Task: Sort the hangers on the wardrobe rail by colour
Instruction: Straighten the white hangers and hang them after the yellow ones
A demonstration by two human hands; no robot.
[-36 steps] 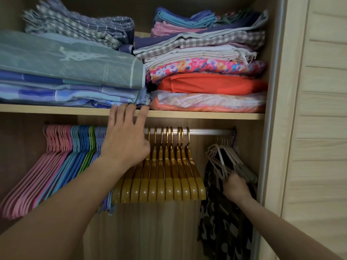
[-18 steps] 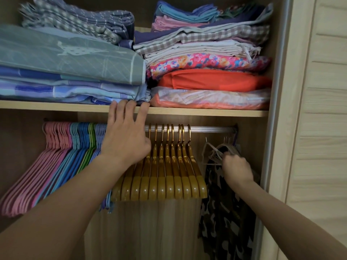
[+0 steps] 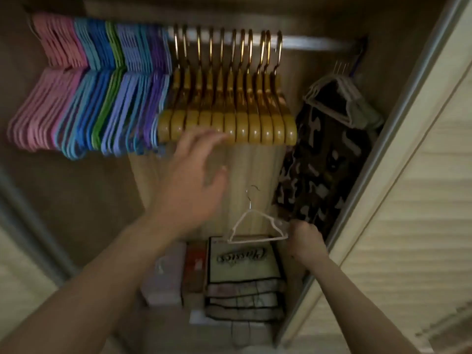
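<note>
At the left end of the rail [image 3: 319, 44] hang pink hangers [image 3: 48, 85], then blue, green and purple hangers [image 3: 117, 98]. In the middle hang yellow wooden hangers [image 3: 229, 111]. The left hand [image 3: 194, 185] is below them, fingers spread, holding nothing. The right hand [image 3: 305, 238] pinches a white hanger [image 3: 255, 229] low down, off the rail. At the right end more white hangers [image 3: 339, 98] hang with a camouflage cloth [image 3: 321, 162].

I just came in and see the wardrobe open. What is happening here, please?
A person is sorting hangers by colour. The right hand holds one white hanger low, off the rail. The left hand is open below the wooden hangers. Pink, blue, green and purple hangers hang grouped on the left; more white hangers hang at the far right.
</note>
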